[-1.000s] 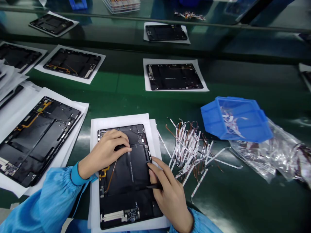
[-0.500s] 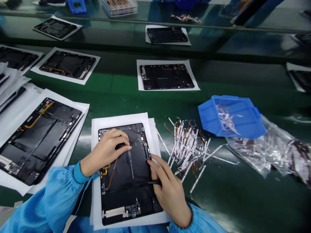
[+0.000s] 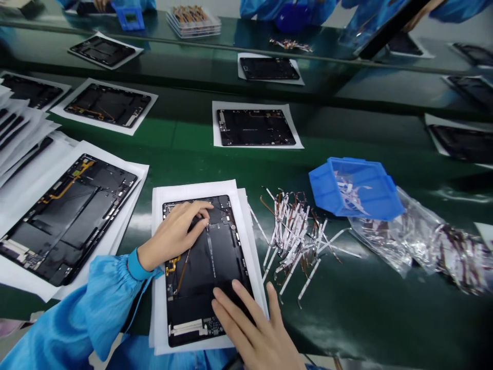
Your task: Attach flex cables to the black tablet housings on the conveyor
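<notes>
Since only the head view is marked now, you are looking forward and down at your own two hands on a black tablet panel (image 3: 210, 267), which lies flat on a white paper sheet (image 3: 157, 267) at the lower middle of the frame. Its long axis runs away from you, with the far end leaning slightly left. A connector strip (image 3: 188, 326) sits along the near end, and an orange ribbon cable (image 3: 173, 264) lies near the left edge.

Your left hand (image 3: 173, 236) is over the panel's upper part, with the fingers together and curled. You can't tell whether they are clamped on anything. A blue sleeve (image 3: 88, 318) covers that forearm. Your right hand (image 3: 250, 329) is at the panel's near right corner, open, with its fingers spread apart and holding nothing visible.

Just right of the sheet lies a loose pile of white and brown strips (image 3: 292, 241). Beyond it, a blue plastic bin (image 3: 354, 190) sits tilted, with more strips inside, and it touches a clear plastic bag (image 3: 408, 241). At left, another panel (image 3: 69, 216) rests on stacked paper. Further panels on sheets (image 3: 254, 127) lie along the green bench (image 3: 185, 134) toward the top of the frame.
</notes>
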The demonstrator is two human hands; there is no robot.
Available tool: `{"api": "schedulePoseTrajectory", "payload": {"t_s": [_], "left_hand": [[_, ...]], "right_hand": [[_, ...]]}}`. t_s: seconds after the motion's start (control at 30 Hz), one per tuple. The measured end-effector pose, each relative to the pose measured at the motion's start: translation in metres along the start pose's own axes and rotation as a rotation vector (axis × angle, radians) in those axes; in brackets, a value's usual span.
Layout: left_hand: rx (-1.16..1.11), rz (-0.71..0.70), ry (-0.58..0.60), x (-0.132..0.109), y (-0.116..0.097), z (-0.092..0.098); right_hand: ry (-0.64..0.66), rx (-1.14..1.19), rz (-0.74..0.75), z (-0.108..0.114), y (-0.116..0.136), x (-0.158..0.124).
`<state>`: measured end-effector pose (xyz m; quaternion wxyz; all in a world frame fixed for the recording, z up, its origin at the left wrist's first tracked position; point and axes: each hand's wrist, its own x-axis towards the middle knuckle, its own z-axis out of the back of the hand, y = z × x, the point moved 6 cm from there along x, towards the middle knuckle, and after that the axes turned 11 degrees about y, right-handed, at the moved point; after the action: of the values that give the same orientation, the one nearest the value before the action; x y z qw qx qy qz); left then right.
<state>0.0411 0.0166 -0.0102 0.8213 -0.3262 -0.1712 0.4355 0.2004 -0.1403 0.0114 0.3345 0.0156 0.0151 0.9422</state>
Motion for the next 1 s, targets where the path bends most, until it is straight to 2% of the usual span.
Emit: {"api": "schedulePoseTrajectory", "payload": {"t_s": [0.13, 0.27, 0.37, 0.5, 0.6, 0.77, 0.87, 1.0], "left_hand": [[-0.021, -0.007, -0.156, -0.004, -0.003, 0.009], [0.052, 0.058, -0.331, -0.007, 0.001, 0.024], [0.131, 0.143, -0.356, -0.003, 0.015, 0.033], [0.186, 0.225, -0.306, 0.004, 0.039, 0.035], [0.18, 0.229, -0.273, 0.007, 0.049, 0.033], [0.144, 0.211, -0.271, 0.008, 0.054, 0.032], [0.144, 0.188, -0.252, 0.009, 0.052, 0.03], [0.168, 0.185, -0.251, 0.01, 0.051, 0.03]], "right_hand": [[0.026, 0.055, -0.096, -0.01, -0.008, 0.017], [0.046, 0.172, -0.132, -0.017, -0.028, 0.045], [0.053, 0.27, -0.158, -0.017, -0.049, 0.068], [0.048, 0.397, -0.173, -0.015, -0.064, 0.083], [0.02, 0.421, -0.158, -0.007, -0.058, 0.072], [-0.024, 0.331, -0.045, 0.009, -0.022, 0.022], [0.024, 0.253, 0.027, 0.005, -0.005, 0.002], [0.077, 0.091, 0.071, -0.005, 0.003, -0.002]]}}
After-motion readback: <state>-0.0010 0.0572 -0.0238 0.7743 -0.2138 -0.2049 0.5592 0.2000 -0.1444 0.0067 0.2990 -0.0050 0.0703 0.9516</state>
